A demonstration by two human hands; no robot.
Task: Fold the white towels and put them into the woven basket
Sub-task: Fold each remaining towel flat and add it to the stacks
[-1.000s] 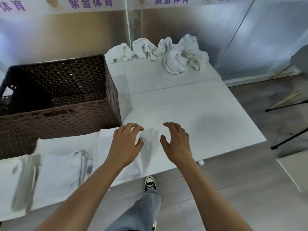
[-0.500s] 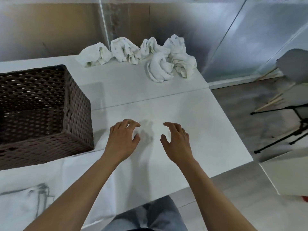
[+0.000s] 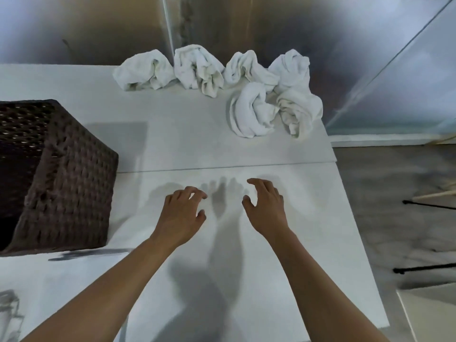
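Pre-fold: my left hand (image 3: 182, 214) and right hand (image 3: 265, 208) hover empty, fingers loosely curled; next, reach a crumpled white towel (image 3: 251, 111) beyond.

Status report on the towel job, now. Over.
Left hand and right hand empty, fingers loosely curled, over the table. White towels crumpled at the far edge. Woven basket left. Nothing blocking.
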